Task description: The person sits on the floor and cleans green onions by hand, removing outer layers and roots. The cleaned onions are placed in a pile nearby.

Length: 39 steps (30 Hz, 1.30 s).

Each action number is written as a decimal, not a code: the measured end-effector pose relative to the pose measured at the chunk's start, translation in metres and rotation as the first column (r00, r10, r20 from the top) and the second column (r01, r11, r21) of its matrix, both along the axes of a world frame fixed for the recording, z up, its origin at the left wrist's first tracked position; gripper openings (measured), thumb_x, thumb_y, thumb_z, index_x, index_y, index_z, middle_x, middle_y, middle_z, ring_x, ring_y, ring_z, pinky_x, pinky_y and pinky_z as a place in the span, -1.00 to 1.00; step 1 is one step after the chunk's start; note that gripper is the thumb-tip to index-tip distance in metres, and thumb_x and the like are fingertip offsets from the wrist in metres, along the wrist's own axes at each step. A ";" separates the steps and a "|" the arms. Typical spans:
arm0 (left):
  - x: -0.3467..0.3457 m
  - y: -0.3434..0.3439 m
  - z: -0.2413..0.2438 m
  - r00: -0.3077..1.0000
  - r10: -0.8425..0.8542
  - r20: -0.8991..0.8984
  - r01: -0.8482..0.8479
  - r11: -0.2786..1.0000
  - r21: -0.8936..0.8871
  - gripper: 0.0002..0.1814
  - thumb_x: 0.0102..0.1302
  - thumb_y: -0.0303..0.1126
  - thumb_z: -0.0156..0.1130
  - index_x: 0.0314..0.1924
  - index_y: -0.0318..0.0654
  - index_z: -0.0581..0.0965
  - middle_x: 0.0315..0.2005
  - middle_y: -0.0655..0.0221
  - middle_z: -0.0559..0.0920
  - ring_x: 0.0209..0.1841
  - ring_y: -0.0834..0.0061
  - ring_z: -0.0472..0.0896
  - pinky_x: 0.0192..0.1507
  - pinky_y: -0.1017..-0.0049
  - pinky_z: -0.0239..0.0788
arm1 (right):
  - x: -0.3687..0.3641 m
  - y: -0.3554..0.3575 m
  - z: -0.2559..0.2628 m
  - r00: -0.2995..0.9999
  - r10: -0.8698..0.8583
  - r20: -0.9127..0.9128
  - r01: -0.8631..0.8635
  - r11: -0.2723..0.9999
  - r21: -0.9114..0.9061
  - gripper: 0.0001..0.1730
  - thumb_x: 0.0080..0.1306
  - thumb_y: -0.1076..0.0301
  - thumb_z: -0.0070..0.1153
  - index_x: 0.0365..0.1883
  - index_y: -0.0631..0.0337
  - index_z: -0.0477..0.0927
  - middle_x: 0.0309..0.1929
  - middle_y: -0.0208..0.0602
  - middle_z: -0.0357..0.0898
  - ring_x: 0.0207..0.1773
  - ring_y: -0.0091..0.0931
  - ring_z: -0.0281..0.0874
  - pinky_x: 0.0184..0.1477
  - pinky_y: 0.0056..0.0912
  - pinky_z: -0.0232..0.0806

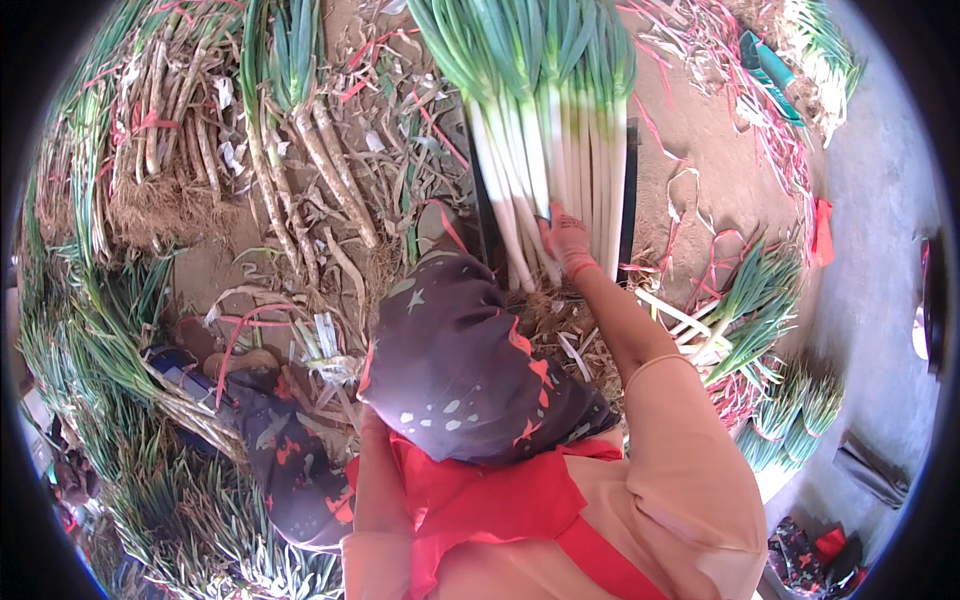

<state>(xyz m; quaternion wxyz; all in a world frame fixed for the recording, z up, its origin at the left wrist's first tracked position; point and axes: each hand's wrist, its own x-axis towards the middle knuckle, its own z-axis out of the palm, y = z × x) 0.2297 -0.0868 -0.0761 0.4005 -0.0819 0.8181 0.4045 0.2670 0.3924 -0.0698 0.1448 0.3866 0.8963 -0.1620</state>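
Long white and green stalks, like leeks or large green onions point(592, 157), lie side by side on a dark narrow support point(631, 142) before me, leaves pointing away. My right hand point(568, 238), in a pinkish work glove, reaches in among the lower white stems. Its fingers touch one stem, partly hidden; whether they grip it I cannot tell. A small dark thing shows at the fingertips, too unclear to name. My left hand is out of view; its forearm point(382, 472) runs down beside my left thigh, under the patterned trouser knee point(442, 352).
Untrimmed, rooty onion bundles point(169, 135) lie at upper left, loose stalks point(330, 165) nearer. Dry peelings and pink ties point(780, 150) litter the earth floor. A green shoe-like object point(769, 71) is at upper right. Small leafy bundles point(799, 420) are to the right, a large pile point(150, 465) left.
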 end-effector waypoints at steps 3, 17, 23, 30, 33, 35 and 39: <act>0.001 -0.002 -0.016 0.999 -0.038 -0.038 0.039 0.999 0.023 -0.62 0.24 -0.19 0.17 -0.04 -0.29 0.56 -0.17 0.08 0.66 -0.03 0.20 0.61 0.03 0.31 0.38 | 0.008 -0.004 0.005 0.996 -0.051 -0.079 0.052 0.999 0.006 -0.58 0.35 0.05 -0.08 0.04 0.13 0.37 -0.15 0.05 0.61 -0.08 -0.08 0.57 0.01 -0.06 0.36; -0.137 0.097 0.020 0.872 0.052 -0.487 -0.061 0.998 -0.003 -0.73 0.29 -0.25 0.10 -0.08 -0.21 0.52 -0.17 0.11 0.63 -0.09 0.05 0.57 -0.01 0.22 0.37 | 0.023 -0.026 0.006 0.992 -0.016 -0.123 0.011 0.999 -0.041 -0.67 0.27 0.20 0.02 -0.01 0.07 0.48 -0.02 -0.08 0.46 -0.05 -0.08 0.52 -0.06 -0.04 0.39; -0.182 0.190 -0.018 0.898 -0.106 -0.428 -0.025 0.957 -0.290 -0.51 0.23 -0.09 0.13 0.03 -0.28 0.41 -0.12 -0.01 0.58 -0.01 0.01 0.53 0.04 0.14 0.35 | 0.035 -0.017 -0.009 0.996 0.039 -0.075 -0.043 0.998 -0.048 -0.67 0.24 0.24 0.02 -0.03 0.08 0.48 -0.02 -0.08 0.45 -0.05 -0.08 0.50 -0.08 -0.02 0.37; -0.197 0.177 0.092 0.950 -0.011 -0.312 0.010 1.000 -0.007 -0.53 0.17 -0.18 0.23 -0.04 -0.39 0.43 -0.13 -0.02 0.59 -0.09 0.04 0.57 -0.01 0.20 0.38 | 0.025 -0.017 0.006 0.995 0.006 -0.095 -0.014 0.997 -0.077 -0.69 0.26 0.25 0.01 -0.04 0.09 0.49 -0.04 -0.13 0.48 -0.02 -0.13 0.51 -0.05 -0.07 0.37; -0.184 0.140 0.140 0.924 0.307 -0.228 -0.219 0.913 0.343 -0.44 0.15 -0.20 0.28 0.05 -0.44 0.42 -0.10 -0.04 0.59 -0.13 0.08 0.60 -0.04 0.28 0.42 | 0.023 -0.009 0.008 0.999 0.014 -0.037 -0.017 0.996 -0.090 -0.69 0.26 0.24 0.02 -0.04 0.09 0.50 -0.06 -0.17 0.50 -0.02 -0.17 0.52 -0.05 -0.12 0.38; -0.147 0.070 0.040 0.954 0.200 -0.225 -0.189 0.980 0.069 -0.44 0.19 -0.28 0.26 0.13 -0.46 0.42 -0.04 0.06 0.60 -0.09 0.36 0.59 -0.03 0.41 0.41 | 0.019 -0.015 0.019 0.995 0.061 -0.073 -0.070 0.989 -0.129 -0.68 0.26 0.22 0.05 -0.03 0.08 0.50 -0.09 -0.18 0.52 -0.03 -0.19 0.53 -0.05 -0.14 0.38; -0.119 0.065 0.102 0.976 0.199 -0.092 -0.166 0.945 0.284 -0.52 0.27 -0.25 0.19 0.06 -0.50 0.48 -0.11 0.16 0.63 -0.17 0.40 0.60 -0.05 0.44 0.42 | 0.006 -0.022 0.056 0.930 0.059 -0.363 -0.066 0.998 -0.008 -0.72 0.26 0.26 0.09 -0.08 0.12 0.52 -0.17 -0.17 0.54 -0.08 -0.19 0.53 -0.05 -0.14 0.38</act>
